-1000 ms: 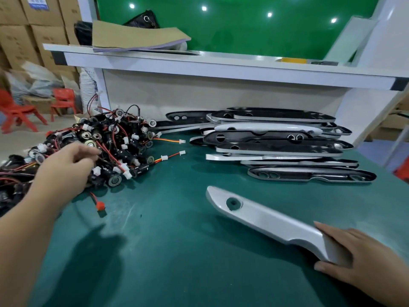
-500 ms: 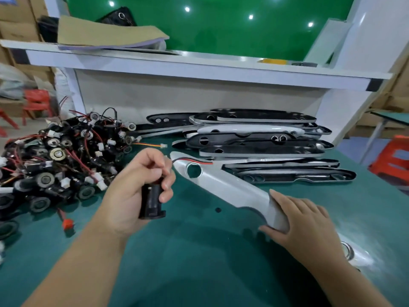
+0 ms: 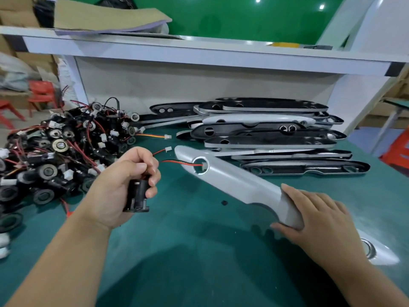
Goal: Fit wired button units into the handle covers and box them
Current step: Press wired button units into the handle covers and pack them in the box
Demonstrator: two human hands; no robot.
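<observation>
A: What surface does the person work on?

B: A dark green mat (image 3: pixel 199 251) covers the bench. At twelve o'clock a white shelf (image 3: pixel 199 54) runs across, with a green board (image 3: pixel 243 16) behind it and a sheet of cardboard (image 3: pixel 106 17) lying on top. At nine o'clock, off the bench, stand red chairs (image 3: pixel 42 91).

A: And the counts?

B: One silver handle cover (image 3: pixel 239 185) lies slanted at the centre. A stack of handle covers (image 3: pixel 265 134) sits at one o'clock, roughly ten; overlap prevents an exact count. The pile of button units (image 3: pixel 62 151) at ten o'clock is too tangled to number.

A: The hands?

B: The left hand (image 3: pixel 119 191) has its fingers curled and pinched around one black button unit (image 3: pixel 138 196), held just above the mat at nine o'clock of the cover. Its red and black wire (image 3: pixel 177 162) runs into the round hole (image 3: pixel 200 165) at the cover's far end. The right hand (image 3: pixel 314 216) lies on the cover's near end, fingers pressed around it.
</observation>
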